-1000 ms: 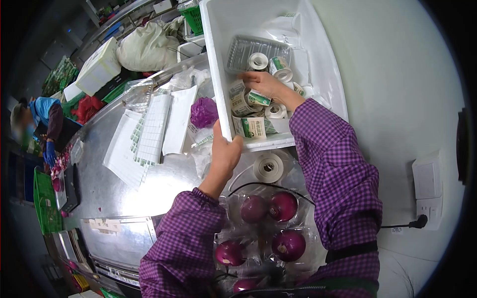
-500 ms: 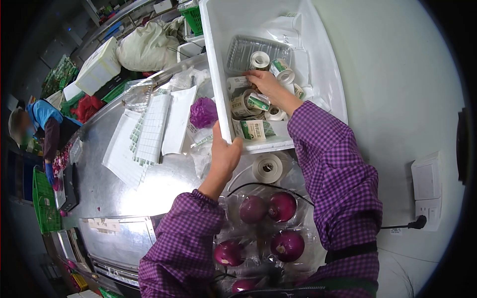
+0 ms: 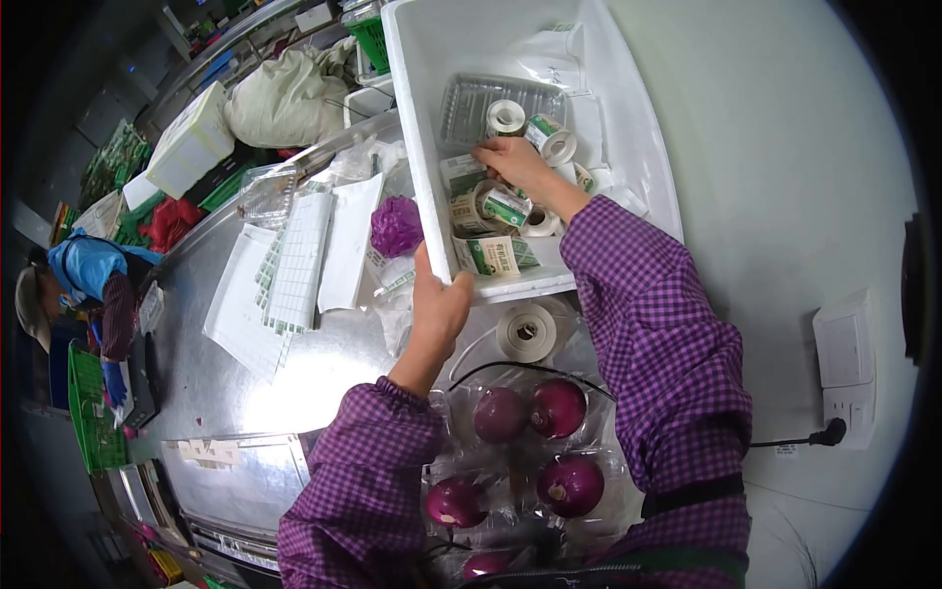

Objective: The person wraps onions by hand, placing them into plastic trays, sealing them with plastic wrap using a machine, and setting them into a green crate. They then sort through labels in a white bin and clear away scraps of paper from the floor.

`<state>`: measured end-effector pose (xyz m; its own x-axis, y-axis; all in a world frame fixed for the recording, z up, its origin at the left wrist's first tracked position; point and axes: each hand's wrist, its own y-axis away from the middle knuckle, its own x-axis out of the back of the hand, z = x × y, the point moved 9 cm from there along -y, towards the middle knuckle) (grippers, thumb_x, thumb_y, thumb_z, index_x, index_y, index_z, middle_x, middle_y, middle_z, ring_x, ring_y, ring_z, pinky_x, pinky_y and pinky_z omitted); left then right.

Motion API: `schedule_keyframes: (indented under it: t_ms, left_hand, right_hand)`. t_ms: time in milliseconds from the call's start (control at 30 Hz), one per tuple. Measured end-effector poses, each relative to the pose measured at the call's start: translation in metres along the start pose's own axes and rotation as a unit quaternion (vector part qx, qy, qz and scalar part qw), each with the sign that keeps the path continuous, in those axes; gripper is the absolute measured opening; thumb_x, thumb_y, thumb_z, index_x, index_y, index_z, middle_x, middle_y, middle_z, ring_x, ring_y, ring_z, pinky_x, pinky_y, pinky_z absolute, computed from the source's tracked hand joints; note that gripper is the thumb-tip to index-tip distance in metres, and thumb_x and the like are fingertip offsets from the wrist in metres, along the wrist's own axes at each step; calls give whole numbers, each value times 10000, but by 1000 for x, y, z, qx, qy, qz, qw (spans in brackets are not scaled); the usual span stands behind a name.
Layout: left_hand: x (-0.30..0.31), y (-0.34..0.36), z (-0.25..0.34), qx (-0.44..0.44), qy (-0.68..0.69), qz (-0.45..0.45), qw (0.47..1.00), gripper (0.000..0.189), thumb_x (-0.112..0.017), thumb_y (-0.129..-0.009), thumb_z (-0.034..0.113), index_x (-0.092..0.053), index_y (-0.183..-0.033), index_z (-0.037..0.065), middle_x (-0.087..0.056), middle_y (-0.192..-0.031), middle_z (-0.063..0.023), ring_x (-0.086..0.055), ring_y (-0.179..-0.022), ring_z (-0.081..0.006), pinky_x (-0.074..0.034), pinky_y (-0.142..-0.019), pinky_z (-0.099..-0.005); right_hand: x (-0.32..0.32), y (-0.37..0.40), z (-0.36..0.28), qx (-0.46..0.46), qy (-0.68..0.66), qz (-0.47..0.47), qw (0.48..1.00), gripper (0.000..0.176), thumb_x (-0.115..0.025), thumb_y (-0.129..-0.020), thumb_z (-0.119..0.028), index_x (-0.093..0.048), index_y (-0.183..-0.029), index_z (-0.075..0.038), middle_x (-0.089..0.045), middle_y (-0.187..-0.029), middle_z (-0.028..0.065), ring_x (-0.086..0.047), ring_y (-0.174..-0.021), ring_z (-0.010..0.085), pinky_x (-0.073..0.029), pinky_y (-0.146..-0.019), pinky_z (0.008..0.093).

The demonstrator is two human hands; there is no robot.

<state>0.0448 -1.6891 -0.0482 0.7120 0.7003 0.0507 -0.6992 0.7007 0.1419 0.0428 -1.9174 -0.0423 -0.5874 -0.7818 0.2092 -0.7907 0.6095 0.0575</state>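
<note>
My left hand [image 3: 439, 312] grips the near left corner of a white foam box [image 3: 417, 128], thumb up against its wall. Inside the box, my right hand [image 3: 522, 169] is closed with its fingertips on a green-and-white label roll [image 3: 463, 175]. Other label rolls lie around it: one stands upright [image 3: 505, 118], and another rests on its side [image 3: 551, 139]. Behind them sits a clear plastic tray [image 3: 471, 103]. A flat printed label [image 3: 496, 257] lies near the box's front wall.
Below the box are a white roll [image 3: 525, 332], a black cable [image 3: 510, 364] and several wrapped red onions [image 3: 571, 486]. Label sheets [image 3: 299, 260] and a purple bundle [image 3: 396, 227] lie on the metal table [image 3: 235, 373]. A co-worker [image 3: 98, 275] stands at left; a wall is at right.
The label roll under my right fingers has turned, showing its green printed face. My left hand stays on the box. The co-worker has leaned and shifted an arm.
</note>
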Motion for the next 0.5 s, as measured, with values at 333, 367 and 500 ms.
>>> schedule_keyframes:
  t_ms: [333,367,500]
  left_hand:
    - [0,-8,-3,30,-14,-10,999,532,-477,-771,48,-331,-1282,23,-509,-1086,-138,-547,-889,-211,-489,-718,-329]
    - [-1,-8,-3,32,-36,-18,999,526,-470,-790,75,-310,-1291,40,-493,-1123,-146,-564,-912,-236,-521,-704,-364]
    - [-2,-6,0,50,-32,-16,998,524,-473,-796,89,-311,-1292,47,-494,-1129,-138,-566,-914,-237,-522,-706,-363]
  right_hand:
    - [55,-3,-53,85,76,9,993,258,-562,-772,-33,-656,-1006,19,-679,-893,106,-639,-752,164,-517,-676,292]
    - [64,-2,-52,85,78,11,993,258,-562,-772,-33,-656,-1006,19,-679,-893,106,-639,-752,164,-517,-676,292]
    - [92,4,-54,137,77,49,986,304,-562,-738,18,-652,-1027,-4,-653,-971,85,-603,-886,145,-477,-801,249]
